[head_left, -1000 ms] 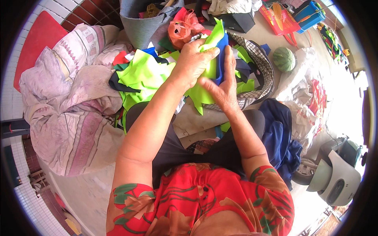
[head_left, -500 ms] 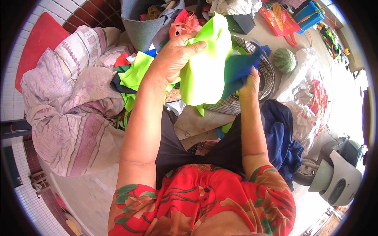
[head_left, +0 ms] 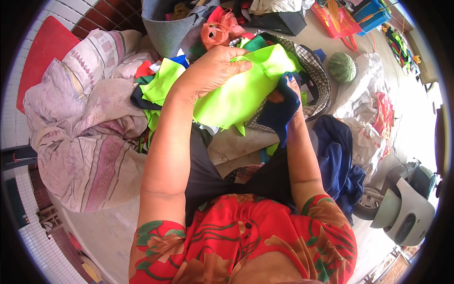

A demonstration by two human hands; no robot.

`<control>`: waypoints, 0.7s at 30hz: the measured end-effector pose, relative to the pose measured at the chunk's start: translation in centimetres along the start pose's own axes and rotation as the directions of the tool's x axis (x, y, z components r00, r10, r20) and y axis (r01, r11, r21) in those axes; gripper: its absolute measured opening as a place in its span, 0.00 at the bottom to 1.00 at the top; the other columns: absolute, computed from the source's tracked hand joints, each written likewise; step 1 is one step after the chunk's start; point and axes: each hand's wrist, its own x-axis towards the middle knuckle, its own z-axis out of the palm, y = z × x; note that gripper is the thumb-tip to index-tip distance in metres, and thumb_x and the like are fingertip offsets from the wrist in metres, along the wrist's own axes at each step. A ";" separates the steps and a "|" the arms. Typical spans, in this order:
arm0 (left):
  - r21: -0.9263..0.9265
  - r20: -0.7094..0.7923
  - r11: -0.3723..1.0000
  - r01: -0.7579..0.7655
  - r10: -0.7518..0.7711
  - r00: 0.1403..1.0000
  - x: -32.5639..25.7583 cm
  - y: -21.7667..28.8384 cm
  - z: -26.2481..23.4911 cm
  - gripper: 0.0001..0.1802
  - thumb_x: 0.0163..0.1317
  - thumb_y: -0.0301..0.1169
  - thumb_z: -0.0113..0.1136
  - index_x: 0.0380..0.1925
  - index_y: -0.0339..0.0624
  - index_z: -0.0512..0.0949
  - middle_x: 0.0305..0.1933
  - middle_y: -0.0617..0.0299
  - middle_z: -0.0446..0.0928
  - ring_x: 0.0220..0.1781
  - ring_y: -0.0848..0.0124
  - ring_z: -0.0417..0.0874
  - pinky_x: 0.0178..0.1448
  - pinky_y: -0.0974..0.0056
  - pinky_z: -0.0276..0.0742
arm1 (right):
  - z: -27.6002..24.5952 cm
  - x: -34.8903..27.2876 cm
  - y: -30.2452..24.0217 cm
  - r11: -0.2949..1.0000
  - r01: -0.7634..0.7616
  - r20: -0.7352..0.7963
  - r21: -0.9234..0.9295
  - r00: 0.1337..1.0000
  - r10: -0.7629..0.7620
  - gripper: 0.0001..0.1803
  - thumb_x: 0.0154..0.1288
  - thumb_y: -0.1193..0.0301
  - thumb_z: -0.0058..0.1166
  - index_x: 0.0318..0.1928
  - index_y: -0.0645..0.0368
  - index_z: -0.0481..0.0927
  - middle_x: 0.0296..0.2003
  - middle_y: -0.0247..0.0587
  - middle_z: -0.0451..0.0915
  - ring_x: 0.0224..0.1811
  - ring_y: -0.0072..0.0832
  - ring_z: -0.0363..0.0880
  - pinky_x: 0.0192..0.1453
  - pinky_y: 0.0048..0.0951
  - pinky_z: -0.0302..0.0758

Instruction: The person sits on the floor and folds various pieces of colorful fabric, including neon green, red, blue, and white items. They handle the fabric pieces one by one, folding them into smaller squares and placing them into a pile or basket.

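Note:
My left hand (head_left: 215, 70) grips the upper left edge of a neon yellow-green piece of fabric (head_left: 243, 92), thumb lying over it. The cloth spreads rightward in front of my lap. Close by its right end, my right hand (head_left: 294, 92) is closed on a dark blue piece of fabric (head_left: 279, 113), which hangs down below the fingers. Behind both pieces stands a round basket with a checked cloth lining (head_left: 322, 90), and coloured scraps show inside it. More neon scraps (head_left: 163, 83) lie in a heap beside my left wrist.
A large crumpled patterned blanket (head_left: 90, 118) fills the left side. Beyond my hands are a grey bucket (head_left: 165, 33) and a coral plastic bag (head_left: 220, 31). A watermelon (head_left: 342, 67), white plastic sacking (head_left: 362, 94), dark blue cloth (head_left: 333, 156) and a grey-white machine (head_left: 409, 213) lie to the right.
The neon cloth has come down and now lies more slanted, uncovering part of the basket. My right hand has drawn the blue piece nearer and slightly left, and it now hangs downward.

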 end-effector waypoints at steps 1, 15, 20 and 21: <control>0.062 -0.013 0.998 -0.010 0.011 1.000 0.1 -0.1 -0.1 0.18 0.64 0.33 0.55 0.50 0.31 0.74 0.40 0.64 0.79 0.40 0.80 0.77 0.46 0.73 0.73 | 0.1 0.0 0.0 1.000 -0.004 -0.023 0.024 1.000 0.004 0.16 0.61 0.58 0.57 0.38 0.58 0.71 0.14 0.30 0.65 0.12 0.17 0.60 0.16 0.19 0.55; 0.398 -0.124 0.900 -0.178 0.245 0.961 0.6 -1.4 -1.2 0.16 0.66 0.35 0.50 0.43 0.34 0.78 0.20 0.70 0.67 0.23 0.82 0.64 0.27 0.72 0.62 | -1.4 1.5 -0.2 0.848 -0.012 0.058 0.531 0.998 -0.022 0.19 0.71 0.58 0.36 0.49 0.59 0.72 0.29 0.36 0.73 0.15 0.18 0.58 0.18 0.17 0.58; 0.238 -0.387 0.960 -0.149 0.235 0.892 0.4 -1.1 -2.1 0.14 0.66 0.36 0.52 0.39 0.35 0.78 0.25 0.71 0.68 0.27 0.80 0.63 0.31 0.72 0.63 | -3.3 2.8 -0.2 0.799 -0.056 0.298 0.598 0.942 -0.156 0.18 0.71 0.61 0.37 0.50 0.62 0.71 0.37 0.38 0.74 0.15 0.18 0.59 0.20 0.18 0.60; 0.185 -0.421 0.972 -0.147 0.213 0.882 0.2 -0.8 -2.2 0.15 0.66 0.37 0.53 0.40 0.35 0.78 0.29 0.70 0.71 0.31 0.81 0.67 0.35 0.72 0.66 | -3.7 2.6 -0.1 0.805 -0.028 0.242 0.592 0.959 -0.145 0.18 0.71 0.62 0.37 0.49 0.62 0.71 0.36 0.39 0.74 0.16 0.18 0.60 0.20 0.18 0.60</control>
